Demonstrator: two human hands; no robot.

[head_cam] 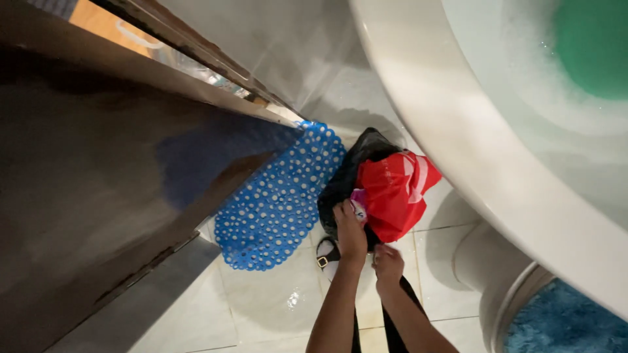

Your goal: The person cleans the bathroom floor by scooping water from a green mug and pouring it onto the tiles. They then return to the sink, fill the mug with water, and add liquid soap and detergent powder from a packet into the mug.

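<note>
My left hand (351, 232) reaches down and grips the rim of a black bag (340, 183) that stands on the tiled floor. A red plastic bag (392, 193) bulges out of the black one, and a small pink thing (358, 196) shows right by my left fingers. Just below the red bag is my right hand (388, 265), fingers curled and touching its lower edge; whether it holds anything is hidden. Black straps (392, 327) run down between my forearms.
A blue perforated bath mat (275, 202) lies left of the bags, partly under a dark door (98, 183). A white basin (484, 150) with soapy water and something green overhangs on the right, above its pedestal (484, 268) and a blue rug (562, 323). A sandal buckle (323, 261) shows by my left wrist.
</note>
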